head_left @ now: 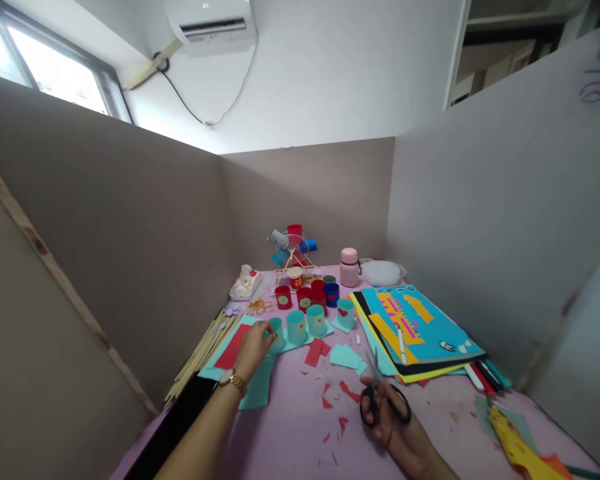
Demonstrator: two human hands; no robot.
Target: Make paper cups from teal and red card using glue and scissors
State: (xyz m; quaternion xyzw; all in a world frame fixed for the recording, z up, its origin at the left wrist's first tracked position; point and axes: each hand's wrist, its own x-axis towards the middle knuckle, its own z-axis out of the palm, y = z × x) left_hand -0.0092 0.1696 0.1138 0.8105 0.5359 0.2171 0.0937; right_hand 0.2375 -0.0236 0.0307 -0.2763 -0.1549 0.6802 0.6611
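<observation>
My left hand (254, 348) reaches forward and closes its fingers on a teal paper cup (276, 333), the leftmost of a row of teal cups (297, 326) standing on teal paper. A gold watch sits on that wrist. My right hand (397, 427) rests on the pink table with its fingers through the black handles of a pair of scissors (377, 393), blades pointing away. Red paper scraps (349, 392) lie between the hands.
Red and blue cups (305, 297) stand behind the teal row, before a stick-and-cup model (293, 250). A pink bottle (350, 267), a stack of coloured paper (415, 327) with pens, wooden sticks (205, 350) at left, and grey partition walls surround the table.
</observation>
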